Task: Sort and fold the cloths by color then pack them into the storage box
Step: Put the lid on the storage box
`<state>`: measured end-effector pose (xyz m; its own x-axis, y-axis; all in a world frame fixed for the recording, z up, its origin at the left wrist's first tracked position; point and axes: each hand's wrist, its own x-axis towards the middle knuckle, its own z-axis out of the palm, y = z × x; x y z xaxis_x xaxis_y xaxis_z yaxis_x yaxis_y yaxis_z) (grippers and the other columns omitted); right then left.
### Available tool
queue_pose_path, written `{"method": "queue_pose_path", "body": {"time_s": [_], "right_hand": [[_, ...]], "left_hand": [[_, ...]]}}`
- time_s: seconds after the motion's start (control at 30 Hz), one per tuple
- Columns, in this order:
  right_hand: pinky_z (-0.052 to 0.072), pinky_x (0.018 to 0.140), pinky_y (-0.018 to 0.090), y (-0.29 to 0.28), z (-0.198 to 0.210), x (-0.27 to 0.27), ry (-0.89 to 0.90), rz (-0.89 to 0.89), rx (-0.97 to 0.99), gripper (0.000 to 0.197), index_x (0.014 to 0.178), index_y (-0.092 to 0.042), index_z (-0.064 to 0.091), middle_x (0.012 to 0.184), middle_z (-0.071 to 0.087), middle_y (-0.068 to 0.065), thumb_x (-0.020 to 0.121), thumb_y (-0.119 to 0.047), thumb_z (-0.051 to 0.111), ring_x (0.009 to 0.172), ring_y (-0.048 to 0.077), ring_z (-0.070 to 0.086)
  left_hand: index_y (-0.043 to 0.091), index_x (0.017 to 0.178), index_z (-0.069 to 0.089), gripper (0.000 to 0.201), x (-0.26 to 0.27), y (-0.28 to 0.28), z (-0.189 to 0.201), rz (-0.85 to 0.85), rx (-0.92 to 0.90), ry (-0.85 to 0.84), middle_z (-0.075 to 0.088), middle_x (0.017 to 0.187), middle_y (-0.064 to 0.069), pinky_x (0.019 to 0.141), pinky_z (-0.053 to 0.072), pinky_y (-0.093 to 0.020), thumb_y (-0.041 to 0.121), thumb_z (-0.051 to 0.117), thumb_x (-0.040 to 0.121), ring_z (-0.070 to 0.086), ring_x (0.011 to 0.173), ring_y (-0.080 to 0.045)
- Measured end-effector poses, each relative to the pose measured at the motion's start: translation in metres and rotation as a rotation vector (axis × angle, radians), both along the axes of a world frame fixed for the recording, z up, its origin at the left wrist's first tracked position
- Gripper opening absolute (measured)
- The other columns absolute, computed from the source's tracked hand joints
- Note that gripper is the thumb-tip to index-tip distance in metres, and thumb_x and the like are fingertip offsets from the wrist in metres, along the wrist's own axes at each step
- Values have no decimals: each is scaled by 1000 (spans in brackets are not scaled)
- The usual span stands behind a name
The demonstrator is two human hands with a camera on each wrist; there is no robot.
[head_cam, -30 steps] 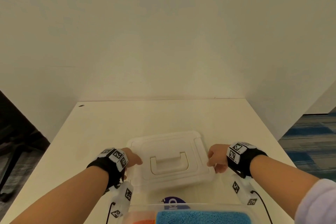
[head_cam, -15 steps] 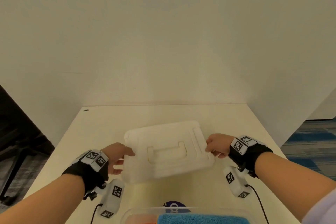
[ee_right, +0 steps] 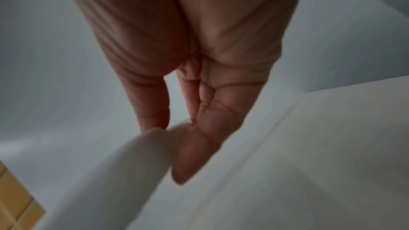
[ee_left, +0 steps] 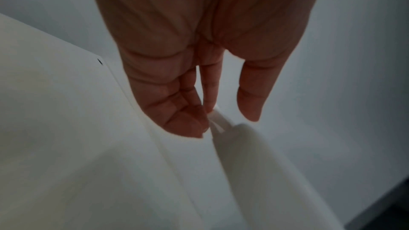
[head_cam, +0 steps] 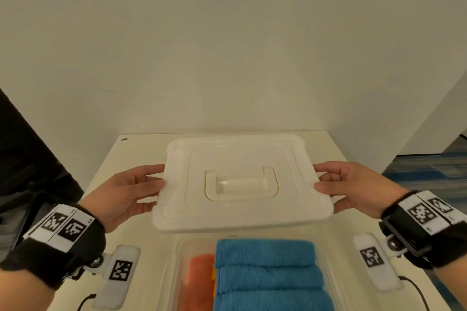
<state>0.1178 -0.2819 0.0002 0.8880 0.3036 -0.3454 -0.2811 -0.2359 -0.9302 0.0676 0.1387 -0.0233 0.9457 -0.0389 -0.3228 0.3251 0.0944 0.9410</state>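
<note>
A white plastic lid (head_cam: 240,182) with a recessed handle hangs in the air above the table, held level between both hands. My left hand (head_cam: 141,184) pinches its left edge (ee_left: 223,128), thumb on top and fingers underneath. My right hand (head_cam: 336,184) pinches the right edge (ee_right: 155,139) the same way. Just below and nearer to me stands the clear storage box (head_cam: 177,252), without its lid. Folded blue cloths (head_cam: 267,272) fill its middle and right. An orange cloth (head_cam: 199,278) lies along its left side, with a sliver of yellow between them.
The cream table (head_cam: 131,154) butts against a pale wall at the back and on the right. A small dark mark (head_cam: 123,139) sits at its far left corner. Blue carpet (head_cam: 429,169) shows past the right edge, and dark floor lies off the left edge.
Both hands have lifted the lid off the table and brought it up and toward me, over the far end of the box. More of the box and cloths now shows.
</note>
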Motion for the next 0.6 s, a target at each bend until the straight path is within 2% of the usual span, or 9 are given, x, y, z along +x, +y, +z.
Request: {"method": "queue_pose_path", "body": {"time_s": [0.1, 0.13, 0.2, 0.23, 0.27, 0.33, 0.43, 0.53, 0.6], "right_hand": [[58, 62, 38, -9, -12, -44, 25, -35, -43, 82, 111, -18, 70, 86, 68, 12, 35, -35, 96, 78, 22, 68], [58, 63, 40, -11, -17, -56, 36, -45, -64, 78, 110, -18, 70, 87, 69, 14, 38, -36, 95, 79, 23, 68], [59, 69, 45, -12, -26, -83, 48, -62, -133, 47, 111, -18, 69, 93, 70, 19, 66, -23, 84, 84, 27, 68], [59, 72, 46, -12, -30, -96, 40, -64, -178, 34, 110, -18, 68, 95, 70, 20, 78, -15, 75, 86, 29, 68], [59, 72, 46, -13, -36, -107, 34, -58, -235, 27, 110, -19, 67, 94, 69, 20, 84, -10, 69, 86, 30, 68], [60, 68, 42, -14, -48, -128, 29, -35, -327, 24, 108, -21, 65, 91, 67, 17, 87, -10, 65, 81, 26, 67], [60, 65, 38, -15, -65, -150, 28, -25, -400, 22, 107, -21, 64, 92, 64, 17, 88, -10, 64, 74, 21, 66], [59, 62, 34, -17, -78, -162, 3, -49, -442, 27, 113, -17, 62, 93, 62, 18, 88, -7, 63, 67, 17, 65], [59, 62, 31, -16, -84, -167, -17, -56, -461, 26, 114, -19, 61, 95, 63, 17, 90, -10, 61, 71, 19, 65]], "left_hand": [[16, 117, 65, 78, -35, -12, -4, -30, 54, 36, 69, 105, -18, 73, 56, -37, 26, 91, 45, 69, 89, -24], [17, 117, 64, 77, -47, -16, -9, -45, 78, 48, 69, 103, -17, 75, 56, -37, 28, 91, 45, 69, 89, -23], [19, 115, 65, 81, -71, -23, -19, -63, 135, 75, 70, 98, -14, 76, 57, -37, 31, 93, 40, 68, 87, -22], [18, 116, 64, 73, -83, -26, -24, -68, 153, 92, 70, 96, -14, 74, 57, -35, 26, 91, 49, 68, 85, -22], [16, 117, 63, 59, -93, -30, -30, -69, 162, 107, 70, 95, -15, 72, 57, -34, 17, 87, 63, 67, 83, -21], [16, 117, 63, 41, -111, -36, -42, -63, 213, 132, 71, 96, -16, 71, 56, -33, 4, 73, 80, 67, 82, -21], [21, 115, 65, 45, -129, -44, -63, -57, 315, 110, 68, 91, -12, 72, 56, -35, 11, 76, 73, 66, 82, -22], [26, 115, 62, 42, -137, -51, -75, -35, 423, 59, 59, 101, -8, 73, 55, -35, 8, 73, 79, 65, 85, -25], [34, 113, 58, 44, -139, -56, -79, -56, 480, 35, 56, 106, -7, 76, 55, -37, 12, 73, 78, 64, 88, -26]]}}
